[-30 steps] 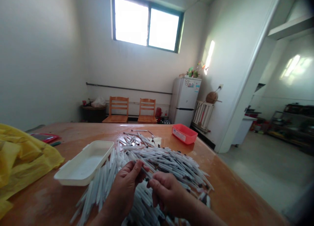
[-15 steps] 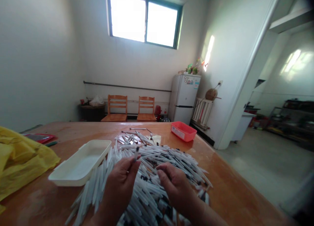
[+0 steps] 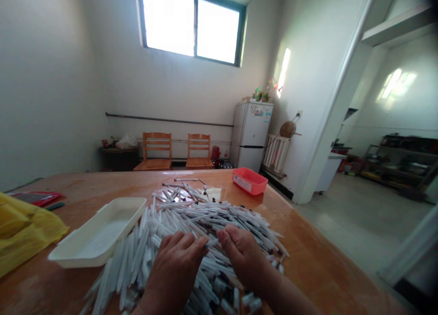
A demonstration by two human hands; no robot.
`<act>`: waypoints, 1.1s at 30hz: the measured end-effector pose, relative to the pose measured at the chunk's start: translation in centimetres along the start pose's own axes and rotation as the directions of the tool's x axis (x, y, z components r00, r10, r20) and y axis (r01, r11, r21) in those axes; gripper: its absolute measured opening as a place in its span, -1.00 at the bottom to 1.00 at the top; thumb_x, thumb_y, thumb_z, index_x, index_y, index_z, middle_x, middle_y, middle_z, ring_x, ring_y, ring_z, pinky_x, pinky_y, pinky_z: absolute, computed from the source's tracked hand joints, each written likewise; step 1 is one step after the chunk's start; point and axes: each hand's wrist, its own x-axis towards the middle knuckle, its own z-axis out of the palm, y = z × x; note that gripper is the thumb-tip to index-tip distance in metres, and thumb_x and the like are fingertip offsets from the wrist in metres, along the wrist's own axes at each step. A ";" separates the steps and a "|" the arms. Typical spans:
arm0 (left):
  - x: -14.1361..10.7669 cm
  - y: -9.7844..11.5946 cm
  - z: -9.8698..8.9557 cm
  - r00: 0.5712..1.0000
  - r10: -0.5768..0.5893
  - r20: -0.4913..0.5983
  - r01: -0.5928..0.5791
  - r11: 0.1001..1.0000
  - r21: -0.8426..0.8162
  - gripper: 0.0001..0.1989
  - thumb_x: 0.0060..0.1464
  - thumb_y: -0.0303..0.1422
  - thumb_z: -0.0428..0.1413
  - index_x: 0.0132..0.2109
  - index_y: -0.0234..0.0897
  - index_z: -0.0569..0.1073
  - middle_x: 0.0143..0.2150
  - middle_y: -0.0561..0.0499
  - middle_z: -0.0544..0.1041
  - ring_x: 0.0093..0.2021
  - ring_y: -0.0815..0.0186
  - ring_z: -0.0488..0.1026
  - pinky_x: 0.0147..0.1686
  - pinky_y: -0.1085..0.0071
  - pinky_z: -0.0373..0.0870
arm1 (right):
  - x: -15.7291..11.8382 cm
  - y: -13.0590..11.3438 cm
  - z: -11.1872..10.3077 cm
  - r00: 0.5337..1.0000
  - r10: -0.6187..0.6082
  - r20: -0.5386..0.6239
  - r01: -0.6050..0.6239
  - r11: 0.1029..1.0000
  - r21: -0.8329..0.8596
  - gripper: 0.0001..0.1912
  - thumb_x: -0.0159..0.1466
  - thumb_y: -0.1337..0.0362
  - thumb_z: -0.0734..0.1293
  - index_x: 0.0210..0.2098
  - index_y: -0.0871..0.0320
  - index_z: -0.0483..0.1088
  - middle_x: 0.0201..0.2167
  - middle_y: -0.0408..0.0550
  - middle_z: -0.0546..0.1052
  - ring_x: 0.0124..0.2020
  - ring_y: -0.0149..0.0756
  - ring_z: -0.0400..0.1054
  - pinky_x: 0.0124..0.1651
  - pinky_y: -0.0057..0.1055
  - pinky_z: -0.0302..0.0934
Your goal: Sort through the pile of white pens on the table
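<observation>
A large heap of white plastic pens [image 3: 212, 219] with dark tips lies across the wooden table [image 3: 78, 187], the pens pointing in many directions. My left hand [image 3: 174, 269] lies palm down on the near part of the heap, fingers over the pens. My right hand [image 3: 241, 255] rests on the heap to its right, its thumb and fingers curled down among the pens. A short white tube [image 3: 212, 243] shows between the two hands. The heap hides the table beneath it.
A white plastic tray [image 3: 102, 237] stands left of the heap, touching the pens along its edge. Beyond lie a red plastic box [image 3: 249, 181] and a pale sheet [image 3: 212, 194]. A yellow plastic bag [image 3: 20, 228] and a red folder [image 3: 36, 197] sit at the left. The table edge runs along the right.
My left hand no longer raises a pen upright and has dropped flat onto the heap. My right hand has moved slightly toward it. The whole view has shifted left in the picture.
</observation>
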 end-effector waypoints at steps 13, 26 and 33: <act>0.3 0.1 0.0 0.999 0.028 0.035 -0.025 0.996 -0.080 -0.81 0.27 -0.32 0.06 -0.03 -0.08 0.51 -0.25 0.01 0.56 -0.22 0.18 0.41 -0.16 0.23 0.20 | 0.1 0.1 -1.0 0.999 0.010 0.038 -0.010 1.000 0.004 -0.56 0.47 0.02 0.11 -0.46 0.13 0.20 -0.54 -0.21 0.28 -0.49 -0.40 0.13 -0.40 -0.42 -0.03; 0.1 -0.1 -0.1 0.998 0.034 0.058 -0.030 0.997 -0.069 -0.81 0.27 -0.35 0.05 -0.04 -0.08 0.52 -0.28 0.02 0.55 -0.25 0.20 0.40 -0.17 0.23 0.18 | -0.1 0.1 -1.8 0.981 0.056 0.185 -0.070 0.995 0.071 -0.69 0.43 0.07 0.19 -0.33 0.13 0.32 -0.47 -0.16 0.43 -0.43 -0.37 0.26 -0.36 -0.44 0.07; 0.1 -0.1 -0.2 0.995 0.039 0.086 -0.033 0.997 -0.070 -0.80 0.28 -0.34 0.05 -0.02 -0.08 0.52 -0.26 0.01 0.56 -0.21 0.17 0.40 -0.15 0.21 0.18 | 0.2 0.3 -1.4 0.988 -0.002 0.155 0.001 1.000 0.003 -0.58 0.44 0.03 0.14 -0.47 0.13 0.21 -0.51 -0.20 0.29 -0.46 -0.39 0.14 -0.37 -0.43 0.03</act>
